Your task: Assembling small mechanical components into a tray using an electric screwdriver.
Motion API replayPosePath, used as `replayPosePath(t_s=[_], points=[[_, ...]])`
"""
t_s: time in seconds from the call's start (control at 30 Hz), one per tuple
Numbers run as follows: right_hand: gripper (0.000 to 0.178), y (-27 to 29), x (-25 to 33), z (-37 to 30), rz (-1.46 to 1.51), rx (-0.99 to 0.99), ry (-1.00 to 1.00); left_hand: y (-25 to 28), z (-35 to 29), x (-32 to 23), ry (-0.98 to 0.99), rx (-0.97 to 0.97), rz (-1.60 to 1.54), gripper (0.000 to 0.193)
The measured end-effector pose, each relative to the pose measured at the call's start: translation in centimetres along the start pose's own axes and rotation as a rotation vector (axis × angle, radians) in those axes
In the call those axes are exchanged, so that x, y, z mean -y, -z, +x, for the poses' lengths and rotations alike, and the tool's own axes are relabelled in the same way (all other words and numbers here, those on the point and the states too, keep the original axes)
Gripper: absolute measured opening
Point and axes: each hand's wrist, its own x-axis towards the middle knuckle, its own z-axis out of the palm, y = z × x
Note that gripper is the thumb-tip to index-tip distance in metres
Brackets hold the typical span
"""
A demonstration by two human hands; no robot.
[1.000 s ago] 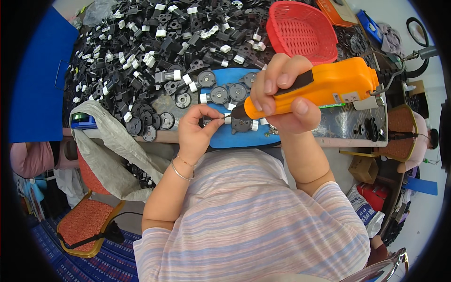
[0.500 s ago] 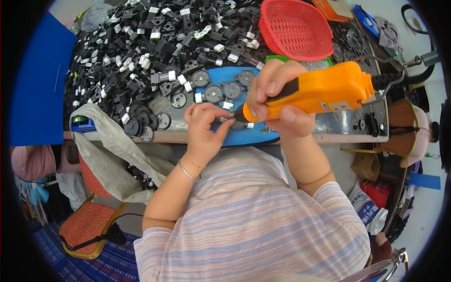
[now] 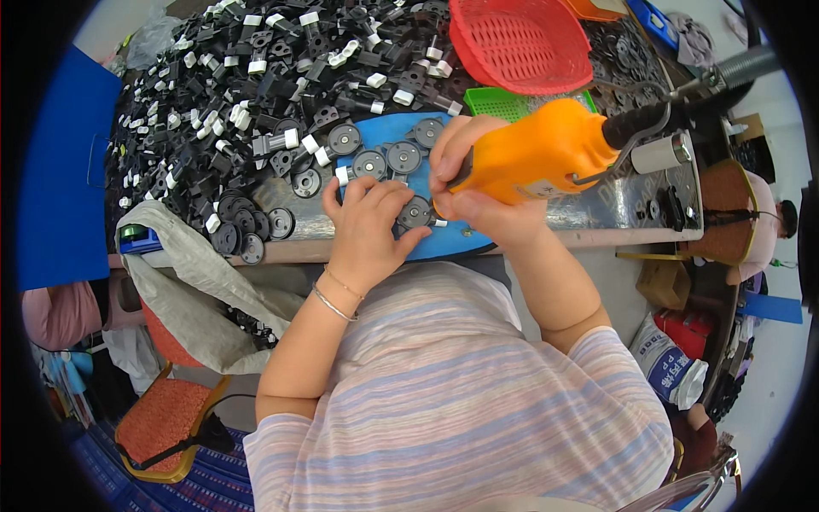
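My right hand (image 3: 490, 189) is wrapped round an orange electric screwdriver (image 3: 546, 147), which hangs from a cable at its back end. The tool's tip is hidden behind my fingers. My left hand (image 3: 368, 224) has its fingers spread, with the thumb and index finger on either side of a black wheel part (image 3: 416, 212) with a white end. Whether they touch it is hard to tell. This part lies on a blue mat (image 3: 452, 243) at the table's front edge. Just beyond my left fingers, several similar wheel parts (image 3: 403, 156) rest on the mat.
A large heap of black parts with white ends (image 3: 281, 72) covers the table's far left. Loose black discs (image 3: 280, 224) lie left of my left hand. Behind the screwdriver stand a red basket (image 3: 520, 47) and a green tray (image 3: 495, 104). A grey cloth (image 3: 183, 273) drapes off the front edge.
My left thumb and index finger have parted from their pinch at the tool's tip. My right hand has shifted slightly left with the screwdriver, now tilted differently. The wheel part shows more fully.
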Motion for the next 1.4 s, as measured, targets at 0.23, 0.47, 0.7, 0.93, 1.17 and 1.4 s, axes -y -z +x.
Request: replayPosePath(t_s=[0.23, 0.47, 0.7, 0.93, 1.17, 1.4], points=[[0.021, 0.8, -1.3, 0.0, -0.223, 0.082, 0.031, 0.5, 0.6, -0.1, -0.003, 0.038, 0.017, 0.041], [0.023, 0.5, -0.9, 0.7, 0.011, 0.081, -0.075, 0.7, 0.7, -0.5, -0.01, 0.01, -0.012, 0.041], [0.031, 3.9, 4.2, 2.2, 0.181, 0.24, 0.162, 0.4, 0.5, -0.5, -0.019, 0.046, 0.018, 0.039], [0.02, 9.2, 4.7, -1.5, -0.232, -0.457, 0.228, -0.7, 1.1, -2.3, -0.023, -0.112, 0.268, 0.054], [0.019, 12.3, 4.1, -3.1, -0.314, -0.621, 0.273, 0.8, 0.9, -2.9, 0.005, 0.117, 0.111, 0.055], [0.02, 12.2, 3.4, -3.0, -0.34, -0.589, 0.293, -0.1, 0.6, -3.0, 0.019, 0.07, 0.204, 0.048]])
